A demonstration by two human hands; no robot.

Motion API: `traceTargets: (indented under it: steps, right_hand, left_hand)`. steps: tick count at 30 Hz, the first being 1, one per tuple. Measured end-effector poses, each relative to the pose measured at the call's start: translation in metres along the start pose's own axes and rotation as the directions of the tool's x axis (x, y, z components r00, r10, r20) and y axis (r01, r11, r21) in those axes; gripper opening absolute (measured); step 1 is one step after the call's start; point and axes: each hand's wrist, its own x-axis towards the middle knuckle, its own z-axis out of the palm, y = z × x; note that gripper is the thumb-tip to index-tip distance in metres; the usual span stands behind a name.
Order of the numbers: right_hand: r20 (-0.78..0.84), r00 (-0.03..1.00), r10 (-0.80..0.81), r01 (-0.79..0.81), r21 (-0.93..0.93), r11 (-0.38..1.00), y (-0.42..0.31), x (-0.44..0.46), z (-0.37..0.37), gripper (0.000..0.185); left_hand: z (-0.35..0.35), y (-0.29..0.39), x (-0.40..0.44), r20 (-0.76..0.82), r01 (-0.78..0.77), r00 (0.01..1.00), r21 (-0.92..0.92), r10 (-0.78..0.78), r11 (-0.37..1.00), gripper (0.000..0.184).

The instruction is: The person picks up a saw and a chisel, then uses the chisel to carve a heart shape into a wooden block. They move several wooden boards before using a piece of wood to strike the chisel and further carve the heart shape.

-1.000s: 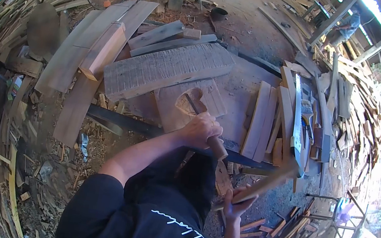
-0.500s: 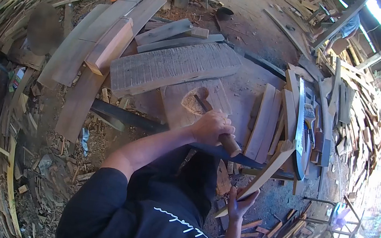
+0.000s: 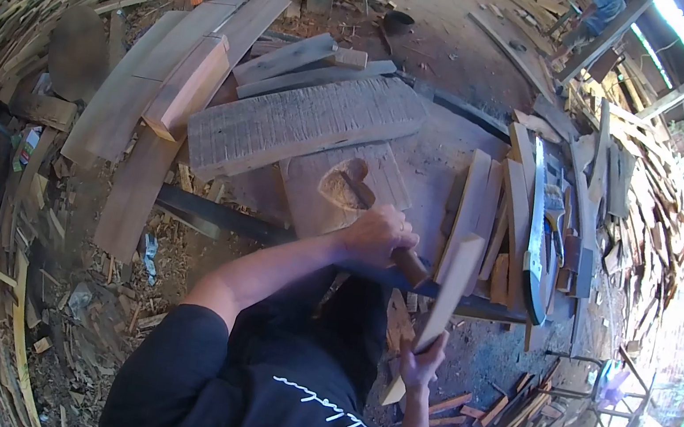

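My left hand (image 3: 379, 230) is closed around a chisel (image 3: 412, 268), whose thick wooden handle sticks out below the fist. Its blade reaches into a heart-shaped hollow (image 3: 337, 188) carved in a flat board (image 3: 301, 198), where wood chips lie. My right hand (image 3: 422, 362) grips a pale wooden stick (image 3: 451, 289) near its lower end. The stick stands upright in the view, its upper part just right of the chisel handle; a small gap seems to separate them.
A thick rough plank (image 3: 307, 126) lies across the workbench (image 3: 441, 153) behind the board. Wooden strips (image 3: 470, 207), a handsaw (image 3: 536, 244) and a brush (image 3: 554, 207) are at the right. Long boards (image 3: 146, 93) lie left. Scrap wood covers the ground; another person (image 3: 604, 14) is far back.
My right hand has swung the stick leftward and more upright, bringing its top closer to the chisel handle. My left hand keeps its hold on the chisel in the hollow.
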Motion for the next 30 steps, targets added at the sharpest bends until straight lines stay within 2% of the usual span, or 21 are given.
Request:
traceTargets:
  steps: [2,4,5,6,8,9,10,12,13,14,16,17,19,20,22,24,25,26,28,29,30]
  right_hand:
    - [-0.019,0.999,0.026,-0.026,0.017,1.0,-0.022,-0.002,-0.015,0.045]
    - [-0.253,0.963,-0.089,0.15,0.234,0.961,-0.029,-0.007,-0.019,0.048]
    - [-0.29,0.956,-0.056,0.16,0.351,0.922,-0.027,-0.012,-0.017,0.049]
    - [-0.295,0.954,-0.055,0.162,0.351,0.922,-0.007,-0.017,-0.009,0.049]
    - [-0.246,0.904,-0.35,0.378,0.078,0.922,0.041,-0.022,0.01,0.049]
    - [0.12,0.979,-0.164,0.172,-0.062,0.983,0.038,-0.013,0.002,0.05]
    - [0.116,0.98,-0.164,0.172,-0.059,0.983,0.028,-0.013,-0.003,0.05]
    - [0.073,0.996,0.049,-0.051,0.032,0.998,0.013,-0.008,-0.009,0.049]
    - [-0.029,1.0,0.005,-0.002,0.1,0.995,0.004,-0.01,-0.011,0.048]
    - [-0.097,0.993,0.067,-0.039,0.265,0.964,-0.007,-0.016,-0.015,0.046]
    - [-0.26,0.965,0.03,0.071,0.37,0.926,-0.014,-0.019,-0.011,0.046]
    - [-0.261,0.965,0.034,0.066,0.364,0.929,0.004,-0.018,-0.006,0.046]
    - [-0.004,0.975,-0.222,0.222,0.004,0.975,0.053,-0.018,0.006,0.046]
    - [0.104,0.991,-0.083,0.09,-0.073,0.993,0.011,-0.007,0.001,0.046]
    - [0.109,0.994,-0.003,0.007,-0.037,0.999,-0.006,0.002,-0.009,0.045]
    - [-0.071,0.991,-0.115,0.123,0.125,0.984,0.005,-0.005,-0.01,0.046]
    - [-0.168,0.985,-0.022,0.088,0.396,0.914,-0.007,-0.012,-0.004,0.046]
    - [-0.173,0.985,-0.02,0.088,0.394,0.915,0.004,-0.015,0.0,0.046]
    - [-0.134,0.977,-0.167,0.202,0.319,0.926,0.022,-0.018,0.012,0.047]
    - [-0.032,0.929,-0.369,0.371,0.048,0.928,0.025,-0.005,0.012,0.047]
    - [-0.033,0.928,-0.372,0.373,0.048,0.927,0.028,-0.007,0.009,0.047]
  left_hand:
    - [0.0,0.001,-0.003,0.015,0.0,1.0,-0.001,0.0,1.0,0.017]
    - [0.001,-0.001,-0.003,0.042,0.0,0.999,-0.019,0.001,1.0,0.02]
    - [0.003,-0.001,-0.004,0.045,-0.004,0.999,-0.023,0.005,1.0,0.02]
    - [0.005,-0.001,-0.005,0.051,0.002,0.999,-0.02,-0.001,1.0,0.02]
    - [0.006,0.0,-0.005,0.058,0.006,0.998,-0.016,-0.005,1.0,0.02]
    - [0.006,0.003,-0.006,0.048,0.026,0.999,-0.035,-0.024,0.999,0.02]
    - [0.006,0.002,-0.005,0.037,0.042,0.999,-0.047,-0.04,0.998,0.02]
    - [0.004,-0.001,-0.002,0.02,0.043,0.999,-0.008,-0.043,0.999,0.021]
    - [0.004,0.0,-0.004,0.015,0.05,0.999,0.015,-0.05,0.999,0.023]
    - [0.003,0.0,-0.004,0.021,0.052,0.998,0.015,-0.052,0.999,0.023]
    - [0.003,-0.002,0.001,-0.036,0.104,0.994,-0.044,-0.105,0.994,0.023]
    - [0.004,-0.004,0.003,-0.034,0.105,0.994,-0.052,-0.107,0.993,0.023]
    - [0.009,-0.003,0.002,-0.084,0.077,0.993,-0.059,-0.082,0.995,0.024]
    - [0.011,0.001,-0.003,-0.079,0.079,0.993,-0.071,-0.084,0.994,0.024]
    - [0.007,-0.002,-0.003,-0.03,0.074,0.997,-0.042,-0.075,0.996,0.024]
    - [0.007,-0.003,-0.006,-0.04,0.063,0.997,-0.048,-0.065,0.997,0.024]
    - [0.009,-0.004,-0.005,-0.056,0.041,0.997,-0.056,-0.044,0.998,0.023]
    - [0.01,-0.003,-0.005,-0.054,0.037,0.998,-0.06,-0.04,0.998,0.023]
    - [0.012,-0.001,-0.008,-0.002,0.052,0.999,-0.002,-0.052,0.999,0.023]
    - [0.014,0.0,-0.011,-0.004,0.05,0.999,-0.002,-0.05,0.999,0.023]
    - [0.015,0.001,-0.014,0.019,0.022,1.0,0.01,-0.022,1.0,0.022]
